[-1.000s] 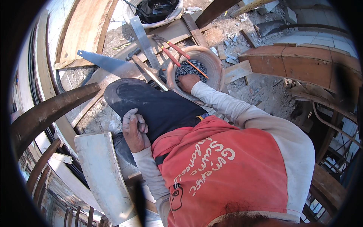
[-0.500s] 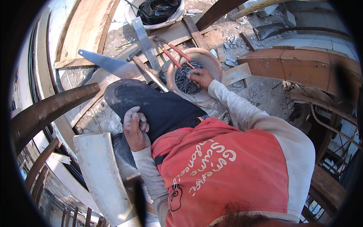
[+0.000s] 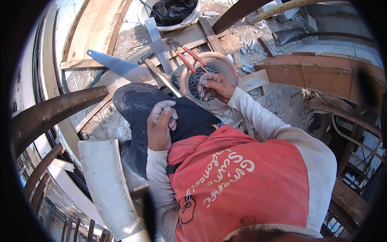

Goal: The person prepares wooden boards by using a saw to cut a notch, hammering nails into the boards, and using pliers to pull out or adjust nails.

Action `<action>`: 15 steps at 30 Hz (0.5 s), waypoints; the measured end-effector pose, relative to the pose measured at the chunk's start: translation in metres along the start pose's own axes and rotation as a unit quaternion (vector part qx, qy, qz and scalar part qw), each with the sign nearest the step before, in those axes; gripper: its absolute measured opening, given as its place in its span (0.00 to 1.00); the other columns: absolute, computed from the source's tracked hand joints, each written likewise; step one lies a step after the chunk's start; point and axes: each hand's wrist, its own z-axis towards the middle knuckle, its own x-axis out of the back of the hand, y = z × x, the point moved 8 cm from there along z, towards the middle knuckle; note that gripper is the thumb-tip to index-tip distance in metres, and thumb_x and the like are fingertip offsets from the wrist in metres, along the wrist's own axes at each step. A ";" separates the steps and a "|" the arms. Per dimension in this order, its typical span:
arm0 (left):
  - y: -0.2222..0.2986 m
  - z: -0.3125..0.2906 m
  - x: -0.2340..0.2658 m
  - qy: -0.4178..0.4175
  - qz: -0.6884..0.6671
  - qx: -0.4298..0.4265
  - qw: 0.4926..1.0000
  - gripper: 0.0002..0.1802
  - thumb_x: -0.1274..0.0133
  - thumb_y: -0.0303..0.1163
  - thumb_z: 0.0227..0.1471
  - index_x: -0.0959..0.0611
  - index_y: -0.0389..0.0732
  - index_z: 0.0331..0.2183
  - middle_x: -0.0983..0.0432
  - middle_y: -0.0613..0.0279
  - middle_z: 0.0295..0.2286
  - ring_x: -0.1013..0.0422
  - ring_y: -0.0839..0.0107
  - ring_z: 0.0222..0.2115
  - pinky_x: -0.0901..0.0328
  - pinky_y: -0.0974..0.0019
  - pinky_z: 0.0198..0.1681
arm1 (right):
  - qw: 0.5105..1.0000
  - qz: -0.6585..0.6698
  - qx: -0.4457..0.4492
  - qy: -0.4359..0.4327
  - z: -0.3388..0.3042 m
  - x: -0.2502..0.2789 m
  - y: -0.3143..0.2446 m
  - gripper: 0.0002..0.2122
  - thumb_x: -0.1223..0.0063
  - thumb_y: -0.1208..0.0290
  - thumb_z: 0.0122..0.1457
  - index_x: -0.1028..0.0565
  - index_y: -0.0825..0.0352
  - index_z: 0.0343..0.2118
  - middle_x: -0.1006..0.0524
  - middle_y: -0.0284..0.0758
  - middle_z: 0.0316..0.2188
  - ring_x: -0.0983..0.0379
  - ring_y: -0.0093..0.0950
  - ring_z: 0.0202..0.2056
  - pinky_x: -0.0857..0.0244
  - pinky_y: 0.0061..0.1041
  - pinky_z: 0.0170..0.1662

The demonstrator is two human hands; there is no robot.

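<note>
My right hand (image 3: 217, 85) is over a round clay-coloured bowl (image 3: 230, 69), its fingers pinching a thin nail (image 3: 202, 93). Below it, a heap of grey nails (image 3: 194, 82) fills the bowl, partly hidden by the hand. Above my dark-trousered thigh, my left hand (image 3: 162, 126) is raised with its fingers curled in; whatever it may hold is hidden. Red-handled pincers (image 3: 184, 59) rest across the bowl's far rim. Left of the bowl lie a hammer (image 3: 161, 76) with a wooden handle and a metal carpenter's square (image 3: 158, 42).
A handsaw (image 3: 119, 67) lies left of the hammer. A bucket (image 3: 196, 14) holding a black plastic bag stands at the far side. Wooden panels (image 3: 105, 181) are at the left. Curved-looking brown bars (image 3: 60, 115) reach in from the left, and rubble (image 3: 250, 46) covers ground at the right.
My right hand has lifted slightly from the nails and now shows a nail between its fingers. My left hand has moved up and to the right.
</note>
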 end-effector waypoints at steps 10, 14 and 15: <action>-0.008 0.003 0.004 -0.015 -0.041 0.011 0.999 0.17 0.55 0.38 0.65 0.25 0.34 0.46 0.26 0.62 0.29 0.32 0.77 0.25 0.33 0.70 0.31 | 0.954 -0.239 -0.003 0.178 -0.010 0.041 -0.015 0.08 0.47 0.68 0.65 0.23 0.67 0.40 0.22 0.29 0.30 0.27 0.18 0.27 0.30 0.19 0.32; -0.008 0.013 -0.022 -0.003 -0.087 0.047 0.995 0.24 0.59 0.46 0.67 0.26 0.33 0.47 0.26 0.56 0.35 0.27 0.71 0.33 0.29 0.62 0.44 | 0.973 -0.207 0.088 0.046 -0.005 -0.042 -0.049 0.09 0.47 0.68 0.66 0.21 0.67 0.40 0.22 0.30 0.30 0.27 0.19 0.30 0.31 0.20 0.37; -0.008 0.017 -0.025 -0.005 -0.086 0.047 0.995 0.24 0.59 0.46 0.67 0.26 0.33 0.47 0.26 0.56 0.35 0.27 0.71 0.33 0.29 0.62 0.44 | 0.929 -0.309 0.202 0.002 -0.006 -0.068 -0.066 0.09 0.47 0.67 0.65 0.21 0.67 0.40 0.22 0.30 0.29 0.26 0.19 0.32 0.32 0.20 0.39</action>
